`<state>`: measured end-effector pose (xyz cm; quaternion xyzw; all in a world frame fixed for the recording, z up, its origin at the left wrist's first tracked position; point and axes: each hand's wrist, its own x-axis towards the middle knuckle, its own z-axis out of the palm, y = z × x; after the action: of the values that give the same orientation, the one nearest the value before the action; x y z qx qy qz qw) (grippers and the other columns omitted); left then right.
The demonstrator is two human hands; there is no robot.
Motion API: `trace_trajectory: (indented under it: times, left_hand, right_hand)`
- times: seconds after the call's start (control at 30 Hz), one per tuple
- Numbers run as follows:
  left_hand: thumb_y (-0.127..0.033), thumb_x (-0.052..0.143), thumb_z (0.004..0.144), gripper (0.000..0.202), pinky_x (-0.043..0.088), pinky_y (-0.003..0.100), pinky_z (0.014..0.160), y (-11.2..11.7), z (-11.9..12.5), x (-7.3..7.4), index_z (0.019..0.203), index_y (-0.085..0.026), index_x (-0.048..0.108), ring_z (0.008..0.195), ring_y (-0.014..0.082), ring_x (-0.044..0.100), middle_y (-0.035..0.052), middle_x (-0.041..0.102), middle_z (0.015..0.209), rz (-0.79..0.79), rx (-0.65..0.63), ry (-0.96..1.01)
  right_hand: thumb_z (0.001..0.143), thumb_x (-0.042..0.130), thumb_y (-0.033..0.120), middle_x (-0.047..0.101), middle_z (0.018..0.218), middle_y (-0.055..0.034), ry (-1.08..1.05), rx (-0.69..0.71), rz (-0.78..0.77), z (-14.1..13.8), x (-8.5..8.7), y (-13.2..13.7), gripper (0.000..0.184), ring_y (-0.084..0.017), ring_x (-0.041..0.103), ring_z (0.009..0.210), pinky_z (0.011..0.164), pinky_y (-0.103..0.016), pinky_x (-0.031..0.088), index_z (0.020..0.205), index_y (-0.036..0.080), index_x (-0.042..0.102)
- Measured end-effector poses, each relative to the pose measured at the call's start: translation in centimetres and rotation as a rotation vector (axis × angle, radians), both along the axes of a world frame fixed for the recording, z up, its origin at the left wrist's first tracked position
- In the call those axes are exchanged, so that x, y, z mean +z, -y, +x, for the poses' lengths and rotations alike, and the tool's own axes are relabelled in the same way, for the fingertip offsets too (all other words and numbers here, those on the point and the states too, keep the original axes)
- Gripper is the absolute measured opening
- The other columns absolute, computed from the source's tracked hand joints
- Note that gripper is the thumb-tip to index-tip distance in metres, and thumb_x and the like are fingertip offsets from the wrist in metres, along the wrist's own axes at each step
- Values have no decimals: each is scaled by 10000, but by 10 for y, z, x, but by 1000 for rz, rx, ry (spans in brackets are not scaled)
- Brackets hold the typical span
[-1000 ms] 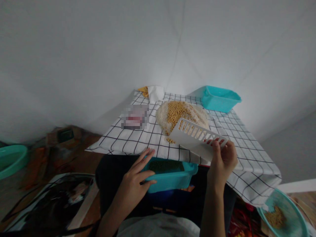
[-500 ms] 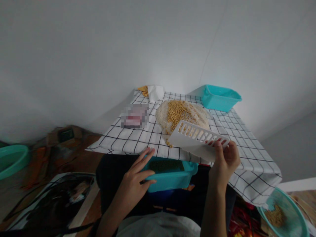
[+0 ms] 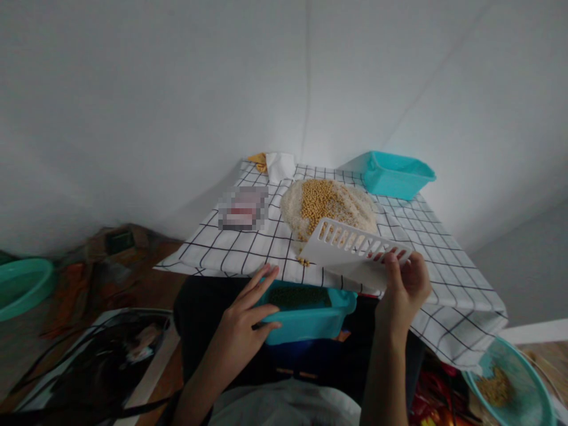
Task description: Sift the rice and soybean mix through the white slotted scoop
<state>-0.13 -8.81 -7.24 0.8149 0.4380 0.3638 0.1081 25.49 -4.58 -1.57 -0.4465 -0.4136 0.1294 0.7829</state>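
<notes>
My right hand point(image 3: 406, 290) pinches the right end of a white plastic panel point(image 3: 344, 263) with a row of slots along its upper edge. The panel stands tilted at the table's front edge, before a heap of pale grain point(image 3: 290, 204) with yellow soybeans point(image 3: 317, 198) on top. A few loose soybeans point(image 3: 303, 261) lie by its left corner. Below the edge, a turquoise tub point(image 3: 302, 328) sits at my lap with small dark green beans point(image 3: 299, 297) inside. At its left rim, my left hand point(image 3: 248, 319) rests with fingers spread, holding nothing.
A checked cloth point(image 3: 231, 251) covers the table. Toward the back right stands another turquoise tub point(image 3: 399, 183). A blurred-out flat item point(image 3: 243, 210) and a white piece of paper or cloth point(image 3: 280, 168) lie left. Basins stand low at left point(image 3: 26, 290) and right point(image 3: 528, 378).
Hardly anything differs. The panel's left end has shifted very slightly down and left; both hands keep nearly the same place.
</notes>
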Motion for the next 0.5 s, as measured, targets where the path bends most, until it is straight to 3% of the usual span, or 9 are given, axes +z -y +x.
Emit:
trace_trajectory:
  times: [0.5]
  left_hand:
    - [-93, 662, 845, 160, 455, 502, 1142, 0, 0, 1, 723, -193, 692, 1445, 318, 406, 98, 492, 1523, 8, 11, -17]
  right_hand:
    - [816, 691, 309, 595, 743, 32, -18, 9, -12, 3, 1, 2, 185, -113, 620, 642, 648, -276, 537, 770, 193, 555]
